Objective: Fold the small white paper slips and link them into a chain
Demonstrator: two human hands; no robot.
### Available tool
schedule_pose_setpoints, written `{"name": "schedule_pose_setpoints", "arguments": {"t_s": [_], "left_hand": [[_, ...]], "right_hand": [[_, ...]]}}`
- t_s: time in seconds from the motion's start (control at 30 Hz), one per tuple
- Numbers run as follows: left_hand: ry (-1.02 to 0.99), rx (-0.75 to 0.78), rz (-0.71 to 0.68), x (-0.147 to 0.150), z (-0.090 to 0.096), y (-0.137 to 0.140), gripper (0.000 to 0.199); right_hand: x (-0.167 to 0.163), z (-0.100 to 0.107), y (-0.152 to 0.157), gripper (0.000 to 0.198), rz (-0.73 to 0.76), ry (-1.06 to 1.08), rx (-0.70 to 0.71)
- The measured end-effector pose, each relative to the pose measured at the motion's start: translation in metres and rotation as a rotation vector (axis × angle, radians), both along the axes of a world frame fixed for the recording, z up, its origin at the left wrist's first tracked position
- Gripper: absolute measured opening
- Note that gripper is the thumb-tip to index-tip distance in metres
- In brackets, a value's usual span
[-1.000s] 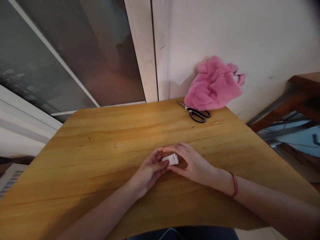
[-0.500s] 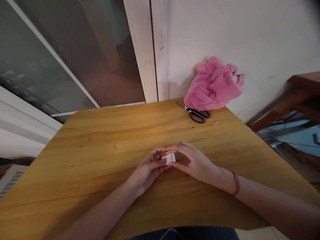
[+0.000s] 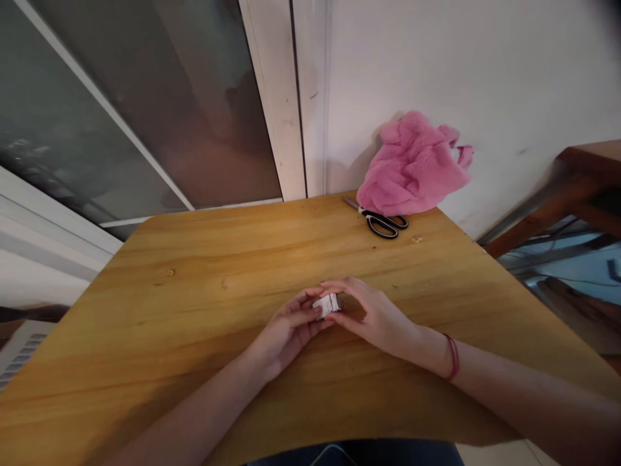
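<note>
Between my hands, above the front middle of the wooden table, is a small white block (image 3: 328,304) with dark lines near its right end. Its exact kind is too small to make out. My left hand (image 3: 286,327) pinches it from the left, thumb on top and fingers behind and beneath. My right hand (image 3: 381,317) curves around its right end, with the thumb at the near edge and the fingertips at the far edge. Part of the block is hidden by the fingers.
The wooden table (image 3: 233,246) spreads out under my hands. Black-handled scissors (image 3: 384,223) lie near its back edge, beside a bunched pink fluffy cloth (image 3: 417,165) against the wall. A tiny yellowish bit (image 3: 171,272) rests at the left.
My right hand has shifted slightly left, its fingers closing in around the block's right end. The block has turned a little; my left hand stays nearly still.
</note>
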State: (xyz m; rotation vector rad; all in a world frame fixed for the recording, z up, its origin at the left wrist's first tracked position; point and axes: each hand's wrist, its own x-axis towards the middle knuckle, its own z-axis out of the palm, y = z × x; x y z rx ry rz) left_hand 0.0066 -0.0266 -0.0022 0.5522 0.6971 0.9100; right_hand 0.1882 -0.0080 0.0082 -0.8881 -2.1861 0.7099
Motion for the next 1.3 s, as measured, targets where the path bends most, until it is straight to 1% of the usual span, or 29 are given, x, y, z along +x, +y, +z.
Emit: {"name": "schedule_pose_setpoints", "arguments": {"t_s": [0.13, 0.27, 0.47, 0.6, 0.73, 0.8, 0.9, 0.97, 1.17, 1.3], "left_hand": [[-0.048, -0.016, -0.009, 0.001, 0.001, 0.0, 0.02], [-0.088, -0.046, 0.008, 0.001, 0.002, 0.001, 0.019], [-0.098, -0.09, 0.034, -0.001, 0.003, 0.001, 0.02], [-0.101, -0.084, 0.033, -0.003, 0.002, 0.0, 0.02], [-0.081, -0.07, 0.058, 0.0, 0.002, 0.0, 0.02], [-0.103, -0.089, 0.055, 0.002, 0.002, 0.0, 0.018], [-0.14, -0.13, 0.025, 0.005, 0.003, -0.001, 0.024], [-0.143, -0.147, 0.016, 0.005, 0.004, -0.001, 0.025], [-0.15, -0.185, 0.043, 0.003, 0.007, -0.003, 0.022], [-0.191, -0.181, 0.052, 0.001, 0.008, -0.002, 0.021]], "right_hand": [[-0.001, 0.003, 0.001, 0.041, -0.001, -0.012, 0.004], [0.0, 0.005, 0.001, 0.035, 0.004, -0.02, 0.017], [0.005, 0.007, 0.003, 0.034, -0.016, 0.04, 0.037], [0.008, 0.01, 0.005, 0.028, -0.08, 0.102, 0.054], [0.008, 0.012, 0.004, 0.028, -0.163, 0.16, 0.101], [0.005, 0.012, 0.002, 0.027, -0.133, 0.159, 0.102], [-0.002, 0.011, -0.001, 0.028, -0.046, 0.115, 0.078], [-0.005, 0.011, -0.002, 0.029, -0.017, 0.083, 0.06], [-0.004, 0.011, -0.001, 0.028, -0.032, 0.105, 0.052], [0.0, 0.012, 0.001, 0.025, -0.106, 0.135, 0.059]]}}
